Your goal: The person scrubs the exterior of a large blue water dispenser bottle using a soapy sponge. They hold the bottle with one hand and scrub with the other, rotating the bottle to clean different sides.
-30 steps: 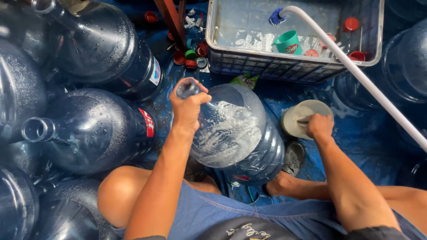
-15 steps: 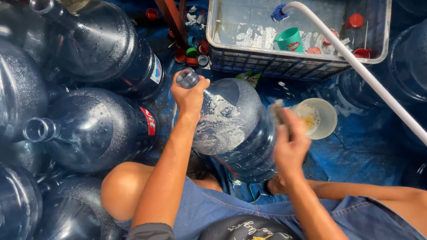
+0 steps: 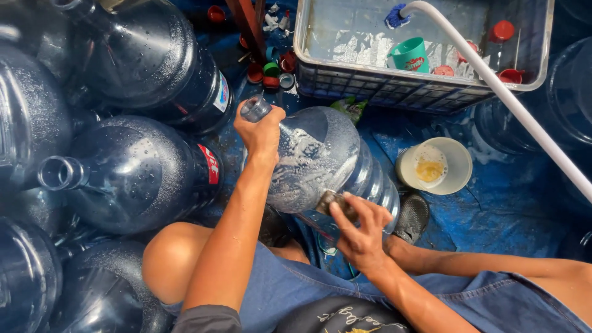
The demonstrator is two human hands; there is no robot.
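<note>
Soapy blue water jug (image 3: 327,163) lies tilted across the person's lap, suds streaking its upper side. Left hand (image 3: 262,132) is closed tight around the jug's neck, just below the open mouth. Right hand (image 3: 357,231) curls over a small scrub pad (image 3: 333,202), pressing it against the jug's wall. Right of the jug sits a white bowl (image 3: 459,169) holding yellowish paste. Beyond the jug, a grey crate (image 3: 382,83) holds foamy water, a green cup (image 3: 410,55) and red caps.
</note>
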